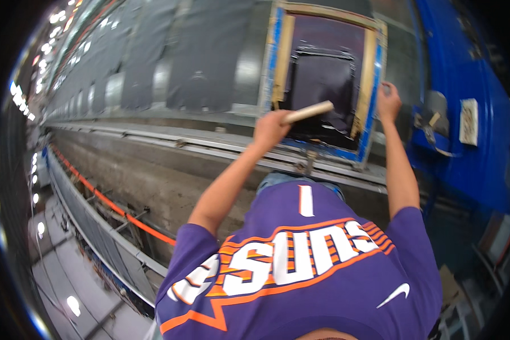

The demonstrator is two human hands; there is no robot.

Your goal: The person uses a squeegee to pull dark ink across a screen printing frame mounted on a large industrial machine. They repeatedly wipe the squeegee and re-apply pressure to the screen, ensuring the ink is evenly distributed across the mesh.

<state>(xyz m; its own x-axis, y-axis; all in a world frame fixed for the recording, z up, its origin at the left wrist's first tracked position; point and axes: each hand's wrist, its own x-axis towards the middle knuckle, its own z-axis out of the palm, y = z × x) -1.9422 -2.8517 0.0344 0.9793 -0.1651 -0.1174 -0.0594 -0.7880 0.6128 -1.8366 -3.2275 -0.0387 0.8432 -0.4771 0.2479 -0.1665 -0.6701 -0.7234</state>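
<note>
In front of me a screen printing frame lies on the long bench, its wooden rim edged with blue tape. Dark, wet-looking ink covers the mesh inside. My left hand is closed round one end of a pale wooden squeegee, held across the near part of the mesh. Whether the squeegee touches the mesh I cannot tell, and its blade is not visible. My right hand is at the frame's right outer edge with its fingers curled; what they grip, if anything, is hidden.
Dark fabric panels line the long bench to the left. Metal rails run along its near edge. A large blue machine stands close on the right, with a grey container beside it. An orange strip runs behind at left.
</note>
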